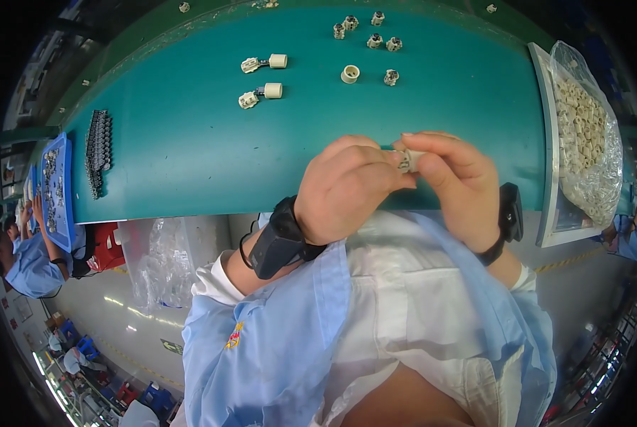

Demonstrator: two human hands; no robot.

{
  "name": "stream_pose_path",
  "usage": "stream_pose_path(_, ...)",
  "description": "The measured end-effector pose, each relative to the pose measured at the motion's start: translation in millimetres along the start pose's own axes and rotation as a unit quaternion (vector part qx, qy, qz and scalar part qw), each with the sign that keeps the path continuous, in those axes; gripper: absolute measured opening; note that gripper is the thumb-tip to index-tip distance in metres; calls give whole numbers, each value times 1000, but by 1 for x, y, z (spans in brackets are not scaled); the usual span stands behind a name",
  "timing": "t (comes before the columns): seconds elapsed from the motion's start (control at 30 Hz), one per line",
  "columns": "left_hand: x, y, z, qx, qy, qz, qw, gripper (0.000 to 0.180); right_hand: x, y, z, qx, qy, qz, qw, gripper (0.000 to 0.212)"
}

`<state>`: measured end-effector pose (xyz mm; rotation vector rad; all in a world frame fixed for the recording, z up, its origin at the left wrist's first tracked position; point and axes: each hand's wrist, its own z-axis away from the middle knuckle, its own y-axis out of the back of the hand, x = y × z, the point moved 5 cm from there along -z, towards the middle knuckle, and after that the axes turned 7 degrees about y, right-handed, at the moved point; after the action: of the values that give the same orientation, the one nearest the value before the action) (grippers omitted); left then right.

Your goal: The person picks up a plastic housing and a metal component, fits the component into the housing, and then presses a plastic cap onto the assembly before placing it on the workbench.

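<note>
Both hands were up over the near edge of the green table (pixel 190 149), fingertips meeting: left hand (pixel 347 188) curled, thumb and forefinger closed on one end of a small cream part (pixel 408 160), right hand (pixel 453 181) pinching the other end from the right side. The part sat directly between the two hands, touching both, so neither was nearer; most of it was hidden by fingers, and its long axis looked roughly left-right, though I couldn't tell for sure. Each wrist carried a black band w/ a boxy unit. Farther back on the table, well apart from the hands: 2 assembled pieces w/ cream caps (pixel 263 64) lying side by side at centre-left, both w/ long axis left-right; 1 loose cream ring (pixel 350 73) standing open end up; approx. 6 small grey-and-cream pieces (pixel 367 32) in a loose cluster near the far edge, 1 of them just right of the ring. At the right, a clear bag of cream rings (pixel 585 128) lay on a white tray (pixel 542 142), too many to count, nearer the right hand. At the left, a row of dark parts (pixel 97 149), count not clear, beside a blue tray (pixel 65 192) of small metal bits. Another person in blue worked at far left.
</note>
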<state>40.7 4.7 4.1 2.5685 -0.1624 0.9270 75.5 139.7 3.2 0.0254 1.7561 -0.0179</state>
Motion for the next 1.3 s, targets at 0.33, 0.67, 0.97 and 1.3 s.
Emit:
stream_pose_path(0.33, -5, -5, -3, -9, -24, 21, 999, 29, -1, -6, -7, -38, 11, -53, 998, 29)
stream_pose_path(0.67, -21, 19, -11, 26, 86, -81, 993, 34, -7, 158, -177, 124, 148, 498, 845, 37)
stream_pose_path(0.97, -40, 5, -6, -63, 143, -17, 988, 18, 72, 247, -275, 35, -8, 637, 770, 42)
stream_pose_path(1.3, -42, 7, -7, -70, 142, 6, 987, 17, 36, 299, -269, 119, -5, 662, 740, 41)
